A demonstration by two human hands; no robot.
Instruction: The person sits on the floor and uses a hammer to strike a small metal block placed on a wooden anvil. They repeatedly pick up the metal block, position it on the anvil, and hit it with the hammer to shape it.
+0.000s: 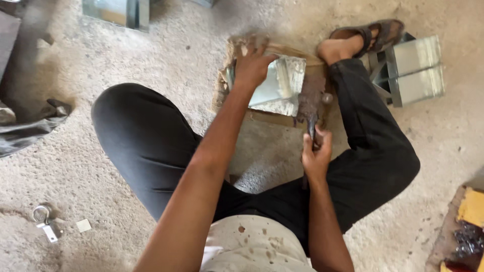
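I sit on a rough concrete floor with my legs spread. My left hand presses down on a shiny folded sheet-metal piece that lies on a wooden block. My right hand grips the handle of a rusty hammer, whose head rests at the right edge of the metal piece. My sandalled foot sits just right of the block.
A bent metal channel piece lies at the right by my foot, another metal piece at the top left. Grey cloth lies at the left, a small metal clamp at the lower left, yellow items at the right edge.
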